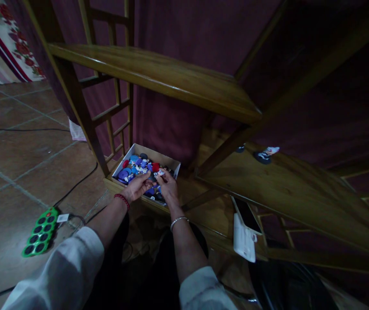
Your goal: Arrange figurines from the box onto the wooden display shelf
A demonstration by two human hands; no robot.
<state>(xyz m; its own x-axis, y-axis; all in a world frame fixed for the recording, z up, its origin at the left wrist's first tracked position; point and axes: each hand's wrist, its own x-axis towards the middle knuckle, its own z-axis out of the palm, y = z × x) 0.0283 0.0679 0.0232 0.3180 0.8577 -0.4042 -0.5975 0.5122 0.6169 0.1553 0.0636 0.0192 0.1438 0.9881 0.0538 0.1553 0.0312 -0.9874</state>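
Note:
A shallow white cardboard box (171, 163) sits on the low wooden shelf, filled with several small figurines and round pieces (125, 173) in blue, purple, red and black. Over its near side, my left hand (137, 186) and my right hand (168, 186) meet with fingers closed on a small figurine (158, 173), white on top with a dark round base. My left fingers pinch at the base, my right fingers at the white part. Its details are too small and dim to make out.
Above the box runs a wooden shelf board (158, 73). On the right-hand shelf stands another small figurine (265, 155), with a second partly hidden. A phone (247, 214) and a white case (244, 241) lie lower right. A green power strip (41, 232) with cables lies on the tiled floor.

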